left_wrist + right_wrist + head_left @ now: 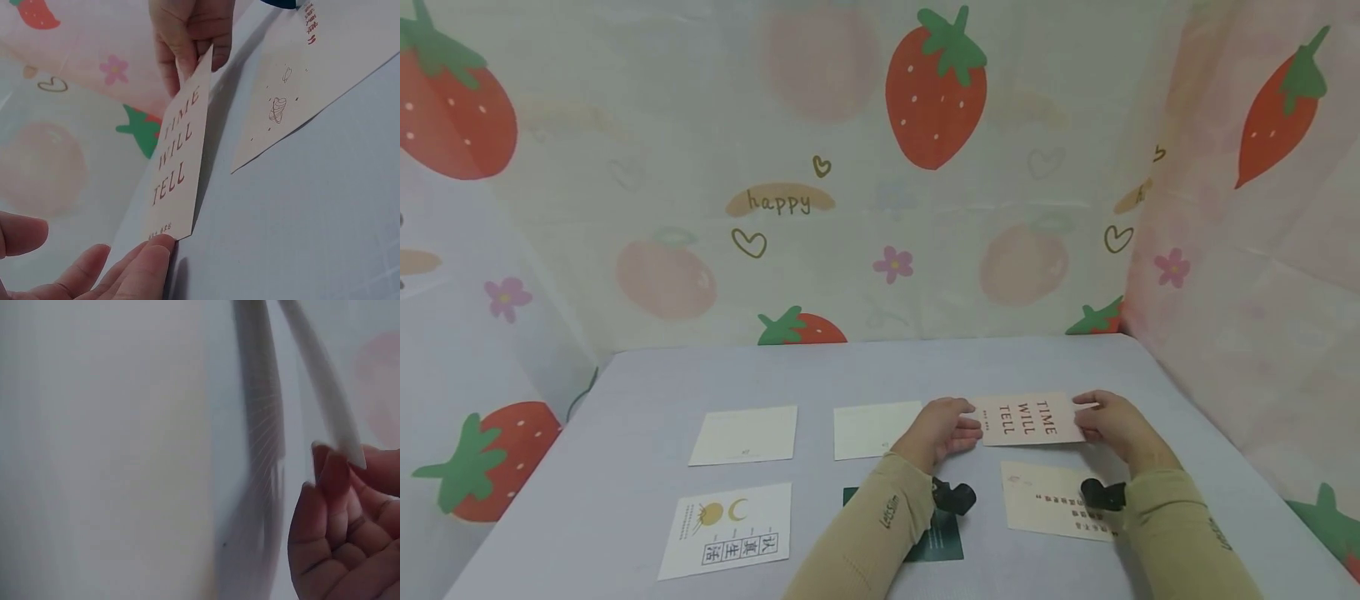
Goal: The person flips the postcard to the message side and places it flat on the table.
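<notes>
Pinching the right end of a pale pink rectangular paper card (1028, 420) printed "TIME WILL TELL," a person's right hand (1116, 427) holds it tilted above a whitish tabletop (625, 483), beyond a cream rectangular paper card (1045, 492) with red lettering. The left hand (938, 432), fingers loosely extended, touches the opposite end, near a white rectangular paper card (867, 432).

Card (1028, 419) between hands (936, 433) (1120, 427) (table (625, 433) beneath)
</notes>
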Tool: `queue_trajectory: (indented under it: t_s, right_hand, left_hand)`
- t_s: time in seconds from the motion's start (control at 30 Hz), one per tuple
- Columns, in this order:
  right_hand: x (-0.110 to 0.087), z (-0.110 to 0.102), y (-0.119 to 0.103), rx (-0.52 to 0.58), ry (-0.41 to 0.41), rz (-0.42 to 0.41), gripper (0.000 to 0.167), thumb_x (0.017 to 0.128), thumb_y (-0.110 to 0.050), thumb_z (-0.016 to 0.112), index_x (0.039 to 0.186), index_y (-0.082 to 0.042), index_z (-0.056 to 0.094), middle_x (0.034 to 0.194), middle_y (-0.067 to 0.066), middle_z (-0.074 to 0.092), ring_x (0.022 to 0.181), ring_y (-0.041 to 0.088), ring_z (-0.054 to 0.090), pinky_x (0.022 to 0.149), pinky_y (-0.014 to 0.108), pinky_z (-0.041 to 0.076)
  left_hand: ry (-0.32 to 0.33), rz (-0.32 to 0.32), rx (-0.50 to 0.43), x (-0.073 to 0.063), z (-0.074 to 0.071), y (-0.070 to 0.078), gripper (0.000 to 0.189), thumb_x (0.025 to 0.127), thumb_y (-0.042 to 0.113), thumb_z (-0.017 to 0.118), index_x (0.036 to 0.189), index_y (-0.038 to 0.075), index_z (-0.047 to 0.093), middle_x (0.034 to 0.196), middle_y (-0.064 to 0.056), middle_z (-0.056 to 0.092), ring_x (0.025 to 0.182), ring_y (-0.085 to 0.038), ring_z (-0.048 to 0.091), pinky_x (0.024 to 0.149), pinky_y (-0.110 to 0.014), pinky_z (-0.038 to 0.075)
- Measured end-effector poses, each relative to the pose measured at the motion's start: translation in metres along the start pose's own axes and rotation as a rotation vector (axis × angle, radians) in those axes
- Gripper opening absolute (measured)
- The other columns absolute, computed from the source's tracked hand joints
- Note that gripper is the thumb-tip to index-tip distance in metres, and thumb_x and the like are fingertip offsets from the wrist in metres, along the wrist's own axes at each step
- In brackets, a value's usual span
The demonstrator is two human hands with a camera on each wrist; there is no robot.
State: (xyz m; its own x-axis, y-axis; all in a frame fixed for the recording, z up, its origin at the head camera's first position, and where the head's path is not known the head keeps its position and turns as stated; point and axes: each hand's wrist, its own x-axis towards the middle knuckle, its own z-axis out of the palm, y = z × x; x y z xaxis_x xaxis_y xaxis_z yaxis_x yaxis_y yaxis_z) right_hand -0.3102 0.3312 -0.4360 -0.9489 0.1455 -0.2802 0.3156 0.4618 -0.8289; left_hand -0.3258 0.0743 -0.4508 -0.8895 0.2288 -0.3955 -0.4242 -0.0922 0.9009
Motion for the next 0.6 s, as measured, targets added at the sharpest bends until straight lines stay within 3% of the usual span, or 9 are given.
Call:
queue_trajectory:
  t_s: [0.23,0.6]
  right_hand:
    - [0.0,0.0001,-0.0001,-0.032,0.007,0.03,0.044,0.087,-0.003,0.054,0.128,0.008,0.041,0.115,0.023,0.052,0.086,0.02,0.056,0.069,0.027,0.049]
    - [0.0019,-0.0014,0.0024,-0.074,0.007,-0.004,0.036,0.087,-0.005,0.054,0.119,0.009,0.049,0.109,0.02,0.057,0.082,0.016,0.056,0.065,0.023,0.047]
  left_hand:
    - [-0.009,0.011,0.012,-0.0012,-0.0018,-0.0002,0.035,0.089,0.018,0.051,0.119,0.0,0.052,0.091,-0.015,0.065,0.081,-0.023,0.066,0.069,-0.031,0.055]
    - [-0.017,-0.003,0.031,0.0,-0.0039,-0.0032,0.036,0.089,0.019,0.051,0.119,0.0,0.053,0.09,-0.014,0.066,0.077,-0.021,0.067,0.068,-0.029,0.055]
